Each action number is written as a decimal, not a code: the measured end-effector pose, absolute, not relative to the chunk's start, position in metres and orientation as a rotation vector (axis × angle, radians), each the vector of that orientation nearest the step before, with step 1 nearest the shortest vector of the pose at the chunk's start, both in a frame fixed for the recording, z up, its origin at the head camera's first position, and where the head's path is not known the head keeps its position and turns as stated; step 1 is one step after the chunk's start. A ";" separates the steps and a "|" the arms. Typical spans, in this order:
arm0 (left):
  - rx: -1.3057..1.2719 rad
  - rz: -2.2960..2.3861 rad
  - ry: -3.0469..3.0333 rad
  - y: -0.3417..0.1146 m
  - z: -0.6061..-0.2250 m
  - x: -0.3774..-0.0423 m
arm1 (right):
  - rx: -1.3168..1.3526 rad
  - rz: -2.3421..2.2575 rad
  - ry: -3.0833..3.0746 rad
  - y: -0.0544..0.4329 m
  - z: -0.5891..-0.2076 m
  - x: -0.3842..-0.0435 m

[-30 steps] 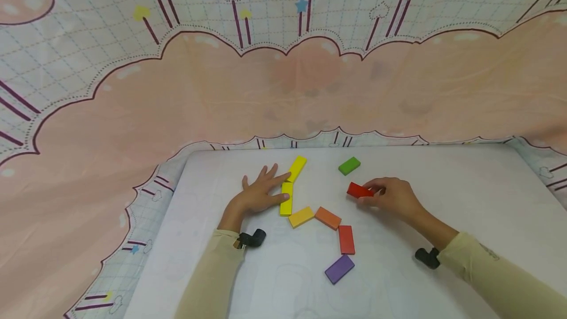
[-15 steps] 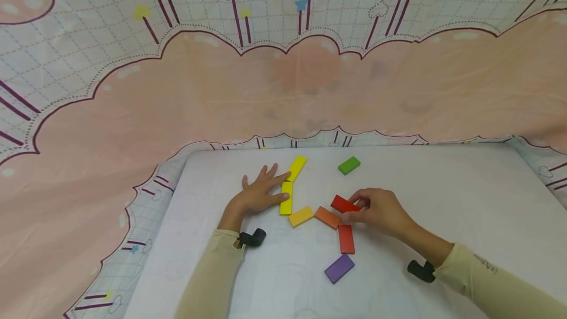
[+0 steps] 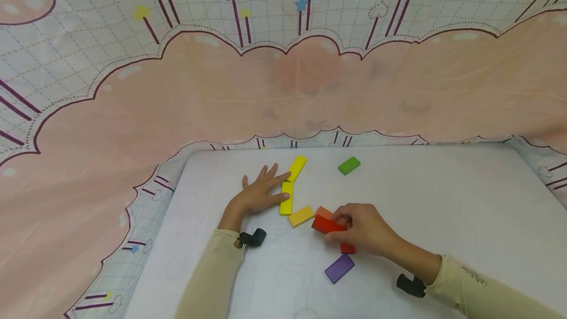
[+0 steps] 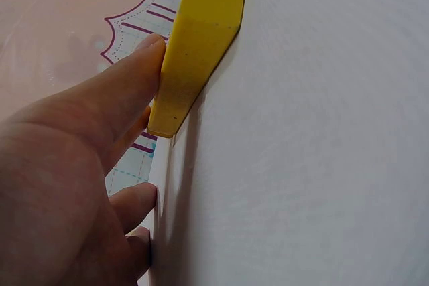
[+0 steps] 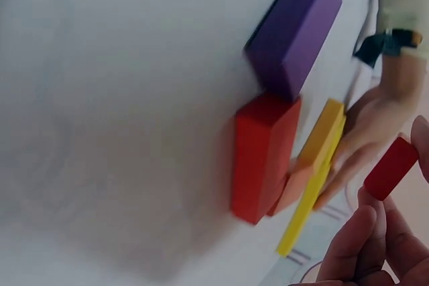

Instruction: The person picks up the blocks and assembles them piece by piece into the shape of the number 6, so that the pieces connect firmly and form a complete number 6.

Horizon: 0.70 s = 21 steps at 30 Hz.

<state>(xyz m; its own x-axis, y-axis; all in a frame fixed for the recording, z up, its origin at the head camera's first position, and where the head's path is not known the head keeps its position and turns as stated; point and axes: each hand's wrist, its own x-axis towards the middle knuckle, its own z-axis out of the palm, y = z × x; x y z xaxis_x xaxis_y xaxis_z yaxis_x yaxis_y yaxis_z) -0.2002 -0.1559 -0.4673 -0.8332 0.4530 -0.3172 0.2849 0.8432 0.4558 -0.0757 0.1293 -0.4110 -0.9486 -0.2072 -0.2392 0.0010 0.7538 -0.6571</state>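
Observation:
My right hand pinches a red block between thumb and fingers, over the row of blocks. In the head view it overlaps the orange block and hides part of another red block. The right wrist view shows the held block's end raised above the others. My left hand lies with fingers spread, its thumb touching the nearer yellow block and a fingertip at the farther yellow block. In the left wrist view the thumb presses against a yellow block.
An amber block lies between the yellow and orange ones. A purple block touches the near end of the lying red block. Apart from the row, a green block lies near the back edge of the white table.
My right hand has carried the red block left and toward me, from right of the row to over the orange block. My left hand has stayed in place.

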 end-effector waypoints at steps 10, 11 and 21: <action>0.529 0.550 2.610 -0.154 -0.468 -0.200 | -0.255 -0.962 2.631 0.111 -0.411 -0.066; 0.526 0.549 2.611 -0.154 -0.467 -0.200 | -0.276 -0.959 2.631 0.110 -0.411 -0.065; 0.517 0.546 2.610 -0.154 -0.467 -0.200 | -0.361 -0.897 2.618 0.093 -0.416 -0.062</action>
